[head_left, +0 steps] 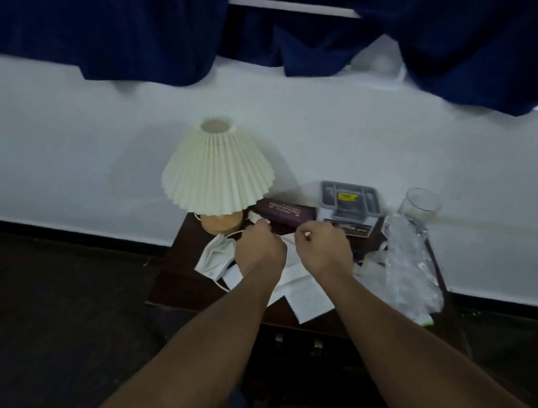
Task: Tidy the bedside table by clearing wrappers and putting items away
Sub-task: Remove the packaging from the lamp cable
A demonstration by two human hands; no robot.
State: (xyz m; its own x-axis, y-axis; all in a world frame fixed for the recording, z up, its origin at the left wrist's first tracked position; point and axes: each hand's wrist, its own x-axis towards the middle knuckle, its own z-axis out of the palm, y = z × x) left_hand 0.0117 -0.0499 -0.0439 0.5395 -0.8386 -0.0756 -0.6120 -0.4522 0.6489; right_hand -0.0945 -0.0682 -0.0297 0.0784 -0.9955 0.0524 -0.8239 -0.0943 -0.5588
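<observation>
On the dark worktop [180, 281], thin white paper wrappers [306, 300] lie rumpled nearest you, light and floppy, best pinched at a free corner, beneath your left hand [261, 249] and right hand [325, 251], fingers curled, on what I cannot tell, a lamp [216, 172] behind.

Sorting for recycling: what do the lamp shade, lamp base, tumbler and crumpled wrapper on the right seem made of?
Lamp shade: matte cream fabric or paper, judging by its sharp even pleats.
Lamp base: probably pale wood, smooth and warm tan.
Tumbler: clear glass, possibly plastic; see-through walls.
Wrapper: thin clear plastic film, crinkled and glinting.
</observation>
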